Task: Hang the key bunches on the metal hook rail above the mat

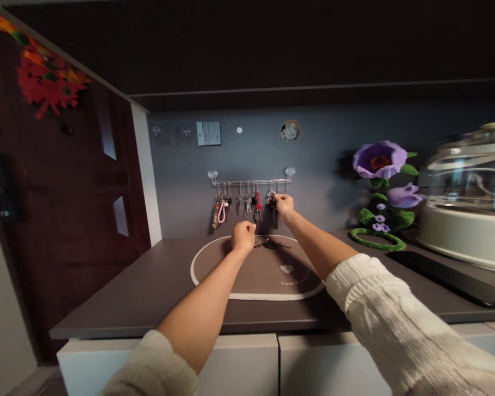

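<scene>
My right hand (285,208) is closed in a pinch on a key ring (272,196) with dark keys, right at the clear hook rail (253,182). Whether that ring hangs from a hook is too small to tell. Curled closed, my left hand (243,236) is above the oval brown mat (247,280); what its fingers hold, if anything, is hidden. Just right of it, a set of keys with a black fob (269,243) lies on the mat. Other keys hang on the rail, one with a pink strap (221,212), another with a red tag (258,201).
Purple artificial flowers (380,159) with a green ring base stand at the right, beside a white appliance with a clear dome (466,220). A black flat object (449,278) lies before them. A dark overhead cabinet (272,49) hangs low above. A door (66,231) is left.
</scene>
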